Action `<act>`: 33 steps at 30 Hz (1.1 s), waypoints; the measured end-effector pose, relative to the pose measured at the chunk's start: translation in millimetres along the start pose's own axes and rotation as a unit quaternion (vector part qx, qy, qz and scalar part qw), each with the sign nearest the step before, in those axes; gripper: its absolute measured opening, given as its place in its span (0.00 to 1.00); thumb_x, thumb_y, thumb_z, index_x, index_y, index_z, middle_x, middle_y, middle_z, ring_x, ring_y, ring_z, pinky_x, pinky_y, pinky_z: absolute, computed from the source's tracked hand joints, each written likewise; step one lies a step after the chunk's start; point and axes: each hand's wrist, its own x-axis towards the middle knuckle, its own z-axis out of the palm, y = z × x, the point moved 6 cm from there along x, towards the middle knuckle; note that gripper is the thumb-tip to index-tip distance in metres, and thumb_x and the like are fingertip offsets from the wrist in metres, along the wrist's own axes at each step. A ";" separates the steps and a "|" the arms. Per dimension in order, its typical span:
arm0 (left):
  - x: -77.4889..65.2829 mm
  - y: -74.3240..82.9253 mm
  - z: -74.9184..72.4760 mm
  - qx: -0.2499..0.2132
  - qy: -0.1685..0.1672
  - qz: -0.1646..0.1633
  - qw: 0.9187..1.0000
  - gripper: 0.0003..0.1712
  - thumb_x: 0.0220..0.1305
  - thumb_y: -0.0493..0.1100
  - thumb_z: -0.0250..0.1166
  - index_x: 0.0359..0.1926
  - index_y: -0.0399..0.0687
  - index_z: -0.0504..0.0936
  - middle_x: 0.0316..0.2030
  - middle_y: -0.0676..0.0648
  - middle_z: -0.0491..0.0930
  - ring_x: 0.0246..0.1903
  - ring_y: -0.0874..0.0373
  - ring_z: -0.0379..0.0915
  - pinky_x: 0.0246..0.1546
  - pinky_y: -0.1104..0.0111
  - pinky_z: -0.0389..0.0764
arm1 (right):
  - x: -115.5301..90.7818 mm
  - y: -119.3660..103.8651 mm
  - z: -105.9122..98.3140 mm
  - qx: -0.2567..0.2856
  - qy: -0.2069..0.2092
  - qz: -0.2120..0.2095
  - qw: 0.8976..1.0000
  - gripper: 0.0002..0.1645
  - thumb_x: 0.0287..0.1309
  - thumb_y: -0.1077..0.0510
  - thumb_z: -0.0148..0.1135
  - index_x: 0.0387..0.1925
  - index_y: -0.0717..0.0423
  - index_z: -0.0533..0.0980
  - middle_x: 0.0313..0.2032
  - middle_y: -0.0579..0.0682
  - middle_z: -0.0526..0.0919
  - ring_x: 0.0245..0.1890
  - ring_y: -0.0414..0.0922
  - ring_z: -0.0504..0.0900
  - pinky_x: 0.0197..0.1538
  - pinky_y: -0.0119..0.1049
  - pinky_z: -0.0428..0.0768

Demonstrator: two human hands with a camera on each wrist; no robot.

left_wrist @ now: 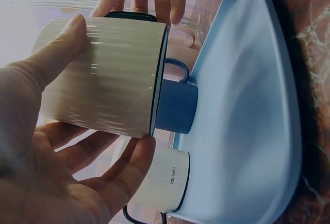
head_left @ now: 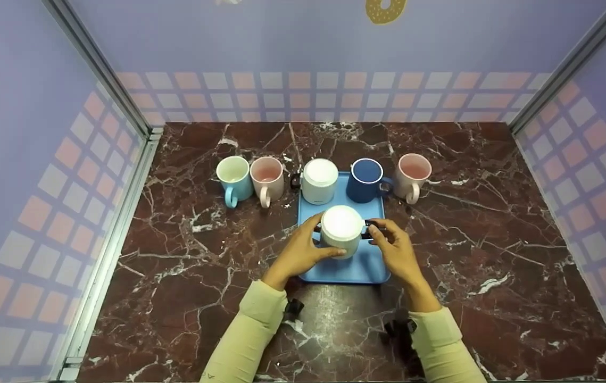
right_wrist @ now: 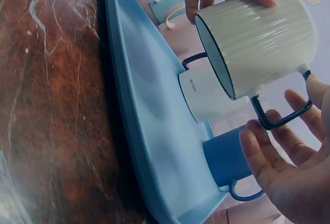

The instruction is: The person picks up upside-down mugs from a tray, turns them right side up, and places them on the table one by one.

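Note:
Both hands hold a white ribbed mug (head_left: 341,234) upside down above the blue tray (head_left: 345,274); its dark-edged rim faces the tray in both wrist views. The left hand (head_left: 305,247) grips the body, thumb along the near side and fingers round the other. At the black handle (right_wrist: 281,120), the right hand (head_left: 396,247) pinches with thumb and fingers. Behind it on the tray, a second white mug (head_left: 320,183) stands bottom up, marked "concise" in the left wrist view. To its right on the tray is a dark blue mug (head_left: 364,186).
Left of the tray stand an upright light blue mug (head_left: 239,183) and an upright pink mug (head_left: 271,183). Another pink mug (head_left: 409,181) is just right of the tray. They rest on a dark red marbled table (head_left: 494,239) enclosed by patterned walls (head_left: 303,42).

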 end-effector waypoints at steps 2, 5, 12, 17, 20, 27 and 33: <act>0.6 0.4 0.7 -0.005 -0.002 -0.001 1.000 0.55 0.41 0.64 0.77 0.70 0.58 0.63 0.63 0.52 0.71 0.56 0.54 0.71 0.56 0.53 0.75 | 1.3 4.0 1.0 0.019 -0.005 -0.001 1.000 0.15 0.67 0.59 0.56 0.50 0.65 0.76 0.45 0.62 0.82 0.46 0.55 0.83 0.51 0.49 0.82; 1.3 0.9 1.1 -0.009 -0.006 -0.003 1.000 0.54 0.41 0.64 0.76 0.69 0.60 0.64 0.62 0.53 0.73 0.53 0.53 0.73 0.55 0.53 0.76 | 1.8 7.5 2.7 0.055 -0.011 0.002 0.998 0.16 0.68 0.58 0.55 0.48 0.68 0.74 0.44 0.60 0.82 0.47 0.51 0.83 0.52 0.47 0.82; 2.7 -0.3 2.1 -0.011 -0.021 -0.009 1.000 0.53 0.41 0.67 0.75 0.69 0.62 0.64 0.60 0.53 0.74 0.51 0.51 0.74 0.53 0.51 0.76 | 1.4 9.8 7.6 0.105 -0.026 0.015 0.994 0.17 0.70 0.57 0.52 0.45 0.70 0.69 0.45 0.53 0.81 0.45 0.48 0.85 0.52 0.46 0.82; 2.2 -4.2 2.9 -0.010 -0.025 -0.026 0.999 0.53 0.42 0.69 0.73 0.69 0.63 0.64 0.58 0.53 0.75 0.50 0.50 0.74 0.51 0.53 0.77 | -0.1 12.2 7.8 0.100 -0.007 0.022 0.995 0.15 0.70 0.57 0.51 0.42 0.69 0.69 0.42 0.55 0.83 0.42 0.50 0.86 0.48 0.44 0.84; 1.7 -7.1 4.5 -0.018 -0.026 -0.029 0.999 0.53 0.45 0.69 0.72 0.70 0.64 0.61 0.57 0.52 0.76 0.49 0.49 0.74 0.49 0.53 0.78 | -1.1 14.1 7.7 0.090 0.004 0.032 0.995 0.18 0.70 0.56 0.51 0.42 0.72 0.69 0.43 0.61 0.84 0.41 0.53 0.86 0.47 0.48 0.84; -2.7 -7.5 7.1 -0.038 -0.047 0.015 0.998 0.69 0.38 0.63 0.79 0.76 0.66 0.44 0.57 0.46 0.74 0.51 0.48 0.74 0.45 0.50 0.79 | -4.2 4.5 5.1 0.068 0.029 0.042 0.996 0.19 0.71 0.57 0.50 0.41 0.75 0.70 0.41 0.68 0.83 0.37 0.58 0.86 0.42 0.50 0.84; -4.1 -7.7 7.1 0.000 -0.072 0.040 0.997 0.82 0.26 0.60 0.84 0.73 0.81 0.33 0.55 0.45 0.74 0.49 0.49 0.73 0.44 0.49 0.80 | -6.7 -6.2 4.0 0.041 0.052 0.060 0.996 0.17 0.71 0.58 0.50 0.38 0.73 0.72 0.33 0.56 0.86 0.29 0.47 0.86 0.35 0.40 0.84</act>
